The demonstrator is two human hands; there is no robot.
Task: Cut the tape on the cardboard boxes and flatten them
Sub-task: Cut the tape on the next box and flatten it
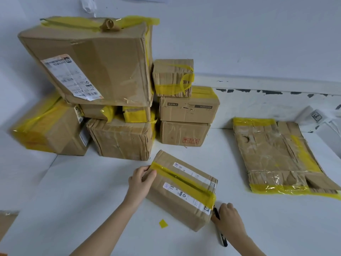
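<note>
A small cardboard box (pixel 177 198) lies on the white table in front of me, sealed along its top seam with a strip of yellow tape (pixel 182 179). My left hand (pixel 141 182) grips the box's far left corner, thumb on the tape end. My right hand (pixel 229 219) holds a black utility knife (pixel 220 228) against the near right end of the box, where the tape folds over the edge. The blade tip is hidden behind the box corner.
A flattened box (pixel 280 157) with yellow tape lies at the right. A pile of several taped boxes (pixel 103 80) stands at the back left against the wall. A yellow tape scrap (pixel 163 223) lies near the front.
</note>
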